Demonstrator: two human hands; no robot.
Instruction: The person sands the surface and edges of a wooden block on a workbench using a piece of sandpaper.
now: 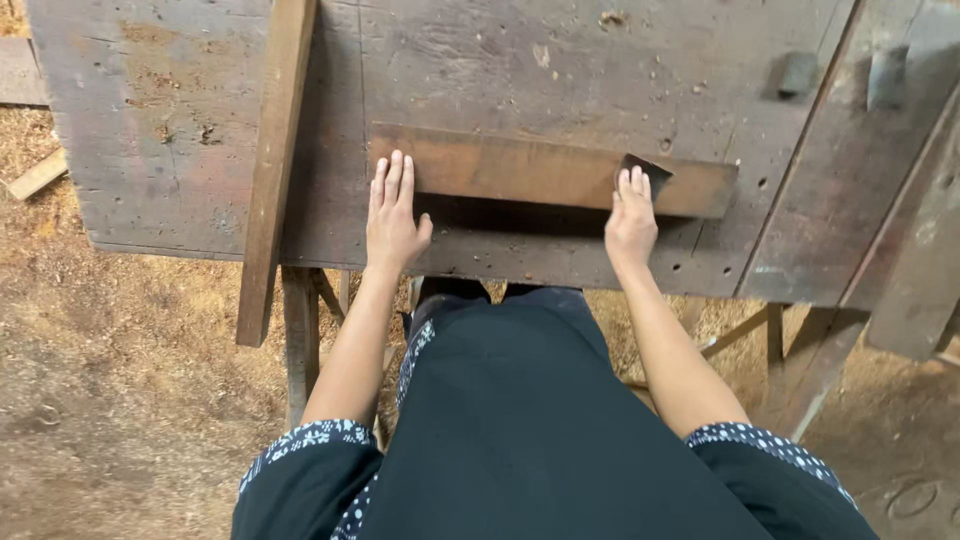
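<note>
Head view, looking down on a worn, dark grey wooden workbench [600,60] set over a sawdust-strewn floor [120,330]. A long, flat, reddish-brown wooden board [520,168] lies on the bench with its long axis running left to right, tilted slightly downward toward the right, directly beyond both hands. The left hand [393,215] rests flat, fingers extended and held close together, with the fingertips overlapping the board's left end and the thumb spread along its near edge. The right hand [631,215] lies near the board's right end, fingers straight and together, pressing on a small dark wedge-shaped piece [648,170] that sits on the board; whether it is metal, stone or paper cannot be told. Both hands lie equally close to the board, neither curled around anything. A narrow brown wooden slat [275,160] crosses the bench to the left, overhanging its front edge, apart from the board. The board's near edge casts a deep shadow that hides its thickness. The bench's far right side is cut off.
</note>
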